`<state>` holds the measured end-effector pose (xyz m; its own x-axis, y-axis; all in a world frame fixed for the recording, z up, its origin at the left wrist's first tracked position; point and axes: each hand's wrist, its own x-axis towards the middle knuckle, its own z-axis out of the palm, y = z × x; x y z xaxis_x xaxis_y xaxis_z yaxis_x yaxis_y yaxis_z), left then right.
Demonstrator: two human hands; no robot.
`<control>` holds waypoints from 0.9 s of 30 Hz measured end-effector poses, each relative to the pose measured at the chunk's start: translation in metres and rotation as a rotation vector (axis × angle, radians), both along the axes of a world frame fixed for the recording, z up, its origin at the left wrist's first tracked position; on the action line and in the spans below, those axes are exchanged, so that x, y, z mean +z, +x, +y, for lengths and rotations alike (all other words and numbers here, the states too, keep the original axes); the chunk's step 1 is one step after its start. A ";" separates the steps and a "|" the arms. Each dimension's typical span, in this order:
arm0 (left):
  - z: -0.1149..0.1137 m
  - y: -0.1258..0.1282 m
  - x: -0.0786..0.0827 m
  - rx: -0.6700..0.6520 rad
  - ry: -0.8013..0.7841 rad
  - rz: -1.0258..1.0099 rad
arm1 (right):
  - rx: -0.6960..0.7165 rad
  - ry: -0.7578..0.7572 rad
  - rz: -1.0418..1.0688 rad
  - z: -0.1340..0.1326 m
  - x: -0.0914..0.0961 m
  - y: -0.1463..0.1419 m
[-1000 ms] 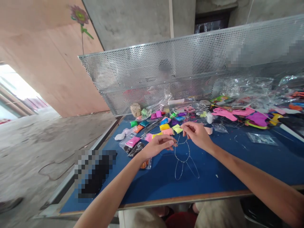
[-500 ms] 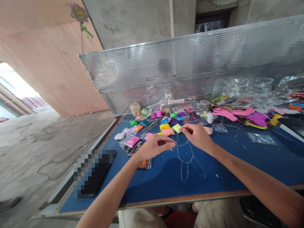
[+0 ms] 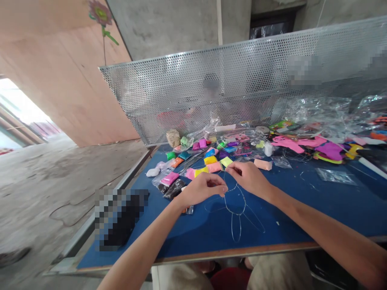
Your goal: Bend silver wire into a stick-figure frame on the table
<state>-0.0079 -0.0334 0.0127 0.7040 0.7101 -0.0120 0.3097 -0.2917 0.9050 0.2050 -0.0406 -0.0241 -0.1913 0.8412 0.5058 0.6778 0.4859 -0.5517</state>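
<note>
A thin silvery wire frame [image 3: 235, 212] hangs between my hands, low over the blue tabletop. Its twisted part forms a ring, and two long narrow loops point down toward the table's front edge. My left hand [image 3: 208, 187] pinches the wire at the ring's upper left, thumb against the fingers. At the top, my right hand [image 3: 246, 175] is closed on a wire end, with thumb and index finger together. A loose, fine wire curves out to the left beneath my left hand. The exact grip points are partly hidden by the fingers.
Small colourful clay packets [image 3: 214, 166] lie just beyond my hands. Pink and purple foam pieces [image 3: 290, 143] and clear plastic bags [image 3: 320, 110] are heaped at the back right. A perforated metal panel [image 3: 181, 88] borders the far side. A dark pixelated object [image 3: 123, 219] rests at the left edge.
The wire frame has shifted slightly lower and toward me. My right hand has moved down a little, and my left fingertips have come in closer to the ring.
</note>
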 end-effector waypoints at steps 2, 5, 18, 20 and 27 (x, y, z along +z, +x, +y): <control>0.000 0.001 0.000 0.012 -0.058 -0.050 | 0.012 -0.016 0.012 0.001 -0.001 -0.001; -0.001 0.001 0.003 0.054 -0.038 -0.093 | 0.034 -0.049 0.042 0.001 -0.003 -0.002; 0.002 -0.007 -0.003 0.086 0.585 0.072 | 0.079 -0.058 0.218 0.000 -0.001 -0.001; 0.006 -0.012 0.000 0.051 0.446 -0.058 | 0.070 -0.040 0.238 0.000 0.000 0.000; 0.023 -0.013 -0.009 0.000 0.048 -0.128 | 0.097 0.035 0.336 0.000 -0.002 0.001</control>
<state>-0.0210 -0.0099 0.0039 0.6977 0.7075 0.1124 0.1920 -0.3359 0.9221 0.2062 -0.0409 -0.0258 -0.0870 0.8083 0.5823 0.4113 0.5615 -0.7180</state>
